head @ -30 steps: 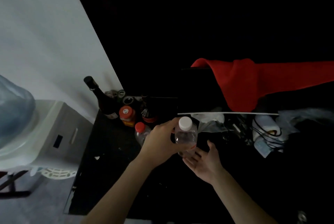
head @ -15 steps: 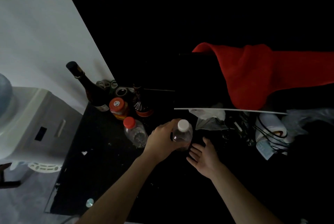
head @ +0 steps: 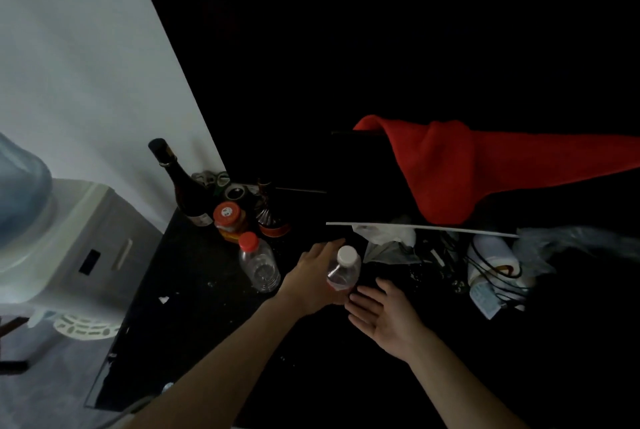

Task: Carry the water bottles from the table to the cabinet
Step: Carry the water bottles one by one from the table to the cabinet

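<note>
My left hand [head: 313, 278] is wrapped around a small clear water bottle with a white cap [head: 344, 268], holding it upright low over the black surface [head: 180, 317]. Just to the right of the bottle's base, my right hand [head: 384, 316] lies palm up with its fingers spread, empty. A second clear water bottle with a red cap [head: 259, 262] stands on the same surface, a short way left of my left hand.
Behind the red-capped bottle stand a dark wine bottle [head: 181, 186], an orange-lidded jar [head: 229, 222] and a small dark bottle [head: 268, 212]. A water dispenser [head: 59, 241] is at the left. At right lie a red cloth [head: 467, 169], plastic bags, cables and clutter.
My left hand has brought the white-capped bottle lower, close to the black surface. My right hand has stayed open beside it. The view has shifted slightly.
</note>
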Tool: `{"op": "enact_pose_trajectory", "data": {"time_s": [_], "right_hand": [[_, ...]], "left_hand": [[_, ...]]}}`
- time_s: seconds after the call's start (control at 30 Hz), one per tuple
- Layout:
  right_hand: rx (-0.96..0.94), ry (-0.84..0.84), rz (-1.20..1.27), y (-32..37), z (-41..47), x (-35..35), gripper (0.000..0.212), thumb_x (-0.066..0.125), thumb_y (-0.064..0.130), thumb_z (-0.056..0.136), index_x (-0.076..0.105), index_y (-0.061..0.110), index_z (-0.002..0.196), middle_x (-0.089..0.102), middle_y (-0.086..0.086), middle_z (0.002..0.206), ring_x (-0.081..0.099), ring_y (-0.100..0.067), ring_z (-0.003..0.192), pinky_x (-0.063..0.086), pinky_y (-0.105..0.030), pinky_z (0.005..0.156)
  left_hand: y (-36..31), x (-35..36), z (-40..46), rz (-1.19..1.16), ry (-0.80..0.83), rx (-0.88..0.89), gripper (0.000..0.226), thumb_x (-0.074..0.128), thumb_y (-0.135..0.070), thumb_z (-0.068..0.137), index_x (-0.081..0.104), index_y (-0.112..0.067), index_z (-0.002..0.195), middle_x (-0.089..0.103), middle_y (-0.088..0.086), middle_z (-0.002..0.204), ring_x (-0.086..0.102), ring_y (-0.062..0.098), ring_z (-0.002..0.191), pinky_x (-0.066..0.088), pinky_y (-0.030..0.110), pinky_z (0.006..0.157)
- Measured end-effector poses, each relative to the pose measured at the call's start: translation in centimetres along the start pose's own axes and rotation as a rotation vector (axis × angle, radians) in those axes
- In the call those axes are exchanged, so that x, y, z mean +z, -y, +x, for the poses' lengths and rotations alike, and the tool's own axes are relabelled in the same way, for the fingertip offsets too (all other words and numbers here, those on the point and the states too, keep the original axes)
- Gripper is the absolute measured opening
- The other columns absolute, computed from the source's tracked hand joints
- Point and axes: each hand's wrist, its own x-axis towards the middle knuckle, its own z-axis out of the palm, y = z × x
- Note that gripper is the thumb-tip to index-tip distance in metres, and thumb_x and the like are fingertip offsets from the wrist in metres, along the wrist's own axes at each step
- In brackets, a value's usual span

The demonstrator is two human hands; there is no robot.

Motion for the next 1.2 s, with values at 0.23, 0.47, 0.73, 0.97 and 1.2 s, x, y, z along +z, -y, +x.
{"op": "enact_pose_trajectory", "data": {"time_s": [0.23,0.47,0.73,0.97,1.2], "right_hand": [[-0.175,-0.084,-0.411,2.7,-5.8,1.5,0.045,0.047,0.036,0.102,0.055,0.006,0.135,0.061,-0.013,0.123,0.057,-0.029,0.115,0.044,-0.043,0.099],[-0.653,-0.154,-1.271,3.2,-12.5,6.0,0.064,0.053,0.052,0.073,0.058,0.018,0.127,0.061,-0.006,0.124,0.059,-0.022,0.108,0.044,-0.029,0.085],[-0.984,-0.464,-1.796,2.2,-18.9,8.9,0.075,0.054,0.051,0.09,0.025,0.025,0.154,0.024,-0.001,0.161,0.028,-0.024,0.145,0.031,-0.043,0.116],[-1.089,-0.621,-1.838,-1.2,-23.8,10.9,0.078,0.057,0.049,0.088,0.024,0.026,0.154,0.019,-0.004,0.163,0.021,-0.027,0.147,0.022,-0.049,0.118],[-1.025,-0.68,-1.902,-7.3,-26.4,10.4,0.075,0.058,0.047,0.091,0.026,0.022,0.154,0.017,-0.006,0.164,0.018,-0.028,0.149,0.02,-0.054,0.119]], "left_hand": [[-1.3,-3.7,-4.2,0.292,-0.035,-0.056,0.098,0.075,-0.044,0.081,0.017,-0.032,0.159,0.028,-0.003,0.16,0.032,0.026,0.144,0.035,0.046,0.116],[-2.0,-7.1,-8.1,0.612,-0.322,0.0,0.081,0.049,-0.065,0.067,0.061,-0.027,0.137,0.058,0.004,0.146,0.053,0.032,0.137,0.04,0.05,0.112],[-4.7,-13.8,-12.5,0.663,-0.365,0.026,0.079,0.044,-0.057,0.089,0.016,-0.036,0.16,0.013,0.001,0.171,0.007,0.033,0.158,0.001,0.048,0.126],[-4.1,-17.8,-17.8,0.671,-0.401,0.083,0.075,0.05,-0.057,0.093,0.021,-0.036,0.159,0.018,0.001,0.169,0.017,0.031,0.155,0.015,0.048,0.124],[-2.5,-18.5,-22.6,0.631,-0.369,0.11,0.068,0.05,-0.054,0.094,0.031,-0.034,0.156,0.025,-0.001,0.166,0.025,0.029,0.151,0.022,0.047,0.121]]}}
